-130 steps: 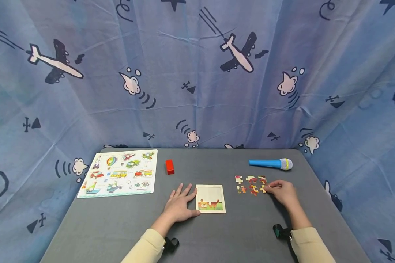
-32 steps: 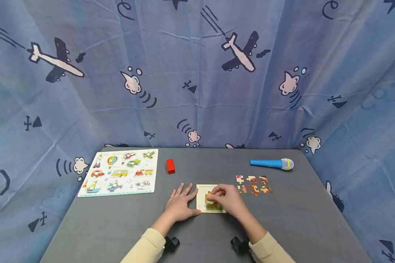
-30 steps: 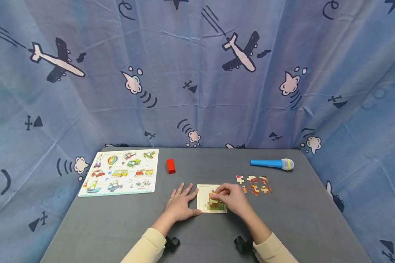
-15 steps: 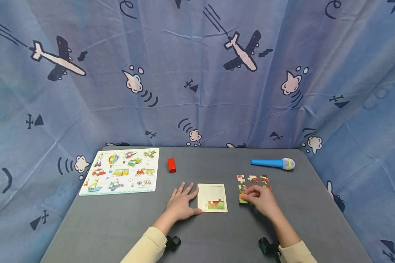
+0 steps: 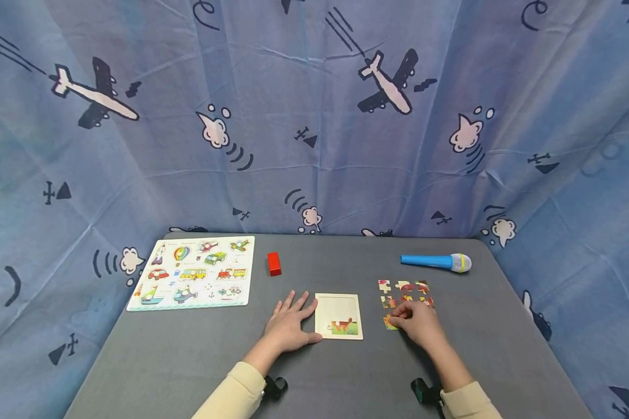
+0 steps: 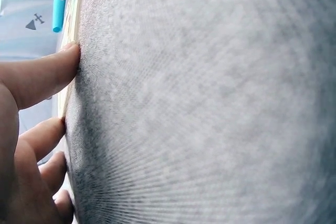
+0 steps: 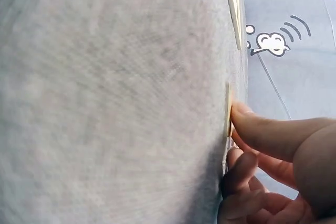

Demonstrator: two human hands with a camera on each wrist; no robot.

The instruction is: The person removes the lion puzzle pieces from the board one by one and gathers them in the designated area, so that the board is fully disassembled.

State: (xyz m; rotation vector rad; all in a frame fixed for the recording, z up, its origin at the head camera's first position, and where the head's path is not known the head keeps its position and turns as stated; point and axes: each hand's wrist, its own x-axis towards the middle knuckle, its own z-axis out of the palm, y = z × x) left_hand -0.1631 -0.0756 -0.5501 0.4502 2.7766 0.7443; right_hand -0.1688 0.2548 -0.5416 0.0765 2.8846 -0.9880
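My left hand (image 5: 287, 329) rests on the table with fingers spread, thumb and index fingertip at the left edge of a pale puzzle tray (image 5: 335, 308). In the tray's lower right lies a joined picture section (image 5: 343, 327) in orange and green. My right hand (image 5: 420, 323) pinches an orange-and-yellow puzzle piece (image 5: 390, 322) down at the tabletop, right of the tray. The right wrist view shows that piece edge-on (image 7: 229, 109), thumb against it. Just beyond are two rows of loose puzzle pieces (image 5: 405, 286), the nearer row partly hidden by the hand.
On the grey table (image 5: 340, 384), a picture board of vehicles (image 5: 191, 273) lies at the back left. Beside it sits a red block (image 5: 274, 263). A blue toy microphone (image 5: 435, 262) lies at the back right. A patterned blue curtain (image 5: 272, 192) hangs behind.
My right hand moved from over the tray to the right with a puzzle piece, lowering it near the loose pieces. The tray's lower left is now bare. My left hand has stayed put.
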